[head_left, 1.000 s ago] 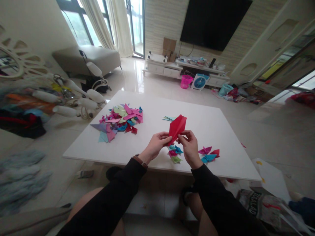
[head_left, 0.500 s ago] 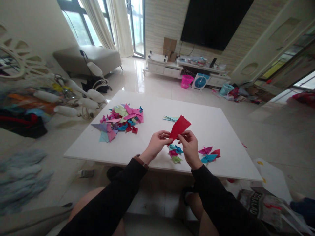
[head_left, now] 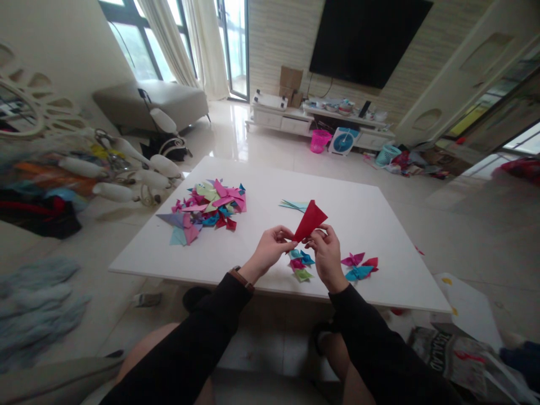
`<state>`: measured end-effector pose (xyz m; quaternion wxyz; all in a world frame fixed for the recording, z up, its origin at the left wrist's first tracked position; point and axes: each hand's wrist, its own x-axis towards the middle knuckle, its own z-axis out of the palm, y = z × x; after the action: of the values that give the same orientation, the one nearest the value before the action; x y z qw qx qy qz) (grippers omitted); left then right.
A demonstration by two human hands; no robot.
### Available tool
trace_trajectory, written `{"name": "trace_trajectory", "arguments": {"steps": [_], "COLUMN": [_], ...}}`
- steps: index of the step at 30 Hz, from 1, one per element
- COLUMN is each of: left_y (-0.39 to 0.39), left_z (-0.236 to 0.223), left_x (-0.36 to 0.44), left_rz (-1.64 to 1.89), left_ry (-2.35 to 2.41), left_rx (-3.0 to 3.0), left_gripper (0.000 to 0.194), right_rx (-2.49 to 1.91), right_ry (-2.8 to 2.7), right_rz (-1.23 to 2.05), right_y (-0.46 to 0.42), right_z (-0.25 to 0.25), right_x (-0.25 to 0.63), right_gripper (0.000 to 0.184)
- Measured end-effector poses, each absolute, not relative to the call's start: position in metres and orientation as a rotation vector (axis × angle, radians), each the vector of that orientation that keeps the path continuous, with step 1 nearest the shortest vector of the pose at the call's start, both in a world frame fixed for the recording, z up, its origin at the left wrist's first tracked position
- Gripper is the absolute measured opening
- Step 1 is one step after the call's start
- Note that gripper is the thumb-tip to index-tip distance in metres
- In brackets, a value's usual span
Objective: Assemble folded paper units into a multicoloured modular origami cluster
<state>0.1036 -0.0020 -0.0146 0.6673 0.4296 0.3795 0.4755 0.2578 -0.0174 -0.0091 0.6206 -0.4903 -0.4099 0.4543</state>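
My left hand [head_left: 272, 247] and my right hand [head_left: 325, 252] both pinch the lower tip of a folded red paper [head_left: 310, 220], held up above the white table [head_left: 253, 247]. The paper fans out upward into a narrow triangle. Just under my hands lie small folded paper pieces in teal, pink and green [head_left: 300, 264]. More folded pieces in magenta, teal and red [head_left: 359, 265] lie to the right of my right hand.
A heap of coloured paper scraps and folds [head_left: 206, 207] sits at the table's left. A few thin teal sheets [head_left: 293, 205] lie beyond my hands. Chandelier parts [head_left: 126, 169] rest on the floor at left; papers [head_left: 455, 343] lie on the floor at right.
The red paper has gone from a broad leaf shape to a narrower triangle between my fingers. My hands stayed in nearly the same spot.
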Motion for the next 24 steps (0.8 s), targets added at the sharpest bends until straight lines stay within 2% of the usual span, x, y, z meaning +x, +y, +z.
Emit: {"name": "trace_trajectory", "arguments": {"steps": [11, 24], "left_y": [-0.0019, -0.0006], "left_z": [-0.0132, -0.0193], "left_x": [0.1024, 0.1033], "left_rz": [1.078, 1.049], "left_ry": [0.911, 0.834], "left_rx": [1.146, 1.054], "left_gripper": [0.036, 0.040], "right_rx": [-1.151, -1.119], "right_ry": [-1.015, -1.034], "right_rz": [0.962, 0.984], "right_y": [-0.0181, -0.0193], "right_z": [-0.0077, -0.0073], "right_x": [0.2578, 0.2574], "right_gripper": [0.015, 0.026]}}
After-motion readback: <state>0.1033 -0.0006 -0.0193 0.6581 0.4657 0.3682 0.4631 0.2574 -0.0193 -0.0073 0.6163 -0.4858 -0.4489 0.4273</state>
